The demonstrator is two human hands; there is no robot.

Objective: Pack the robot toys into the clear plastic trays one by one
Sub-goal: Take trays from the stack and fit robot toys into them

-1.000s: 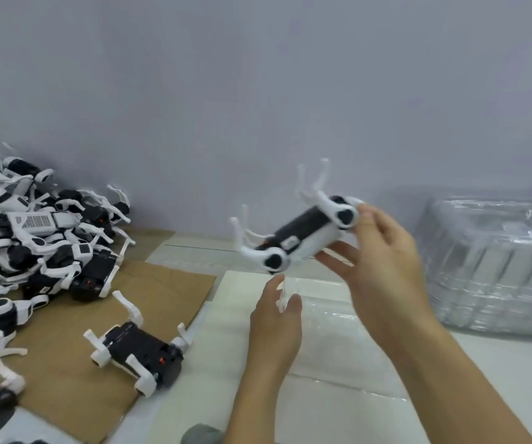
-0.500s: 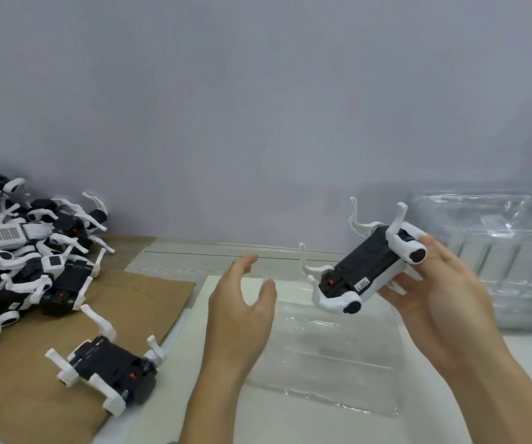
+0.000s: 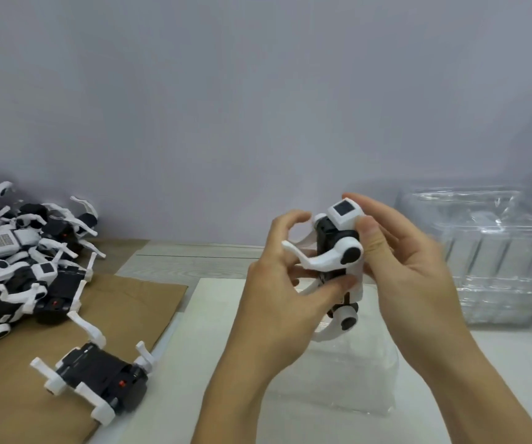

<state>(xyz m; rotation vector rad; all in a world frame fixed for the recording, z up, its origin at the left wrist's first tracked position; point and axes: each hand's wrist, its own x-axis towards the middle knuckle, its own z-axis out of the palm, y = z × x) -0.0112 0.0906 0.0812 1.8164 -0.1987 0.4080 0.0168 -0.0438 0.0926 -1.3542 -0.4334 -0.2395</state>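
I hold one robot toy [image 3: 338,251] upright between both hands, above the clear plastic tray [image 3: 348,376] lying near the front edge of the white board [image 3: 194,363]. My right hand [image 3: 402,274] grips its white side, thumb by the top square. My left hand [image 3: 277,302] curls round its legs, thumb pressed to its body. Another toy [image 3: 98,376] lies on the cardboard [image 3: 123,302] at the board's left edge; the toy pile [image 3: 24,251] sits far left, stacked trays [image 3: 495,254] far right.
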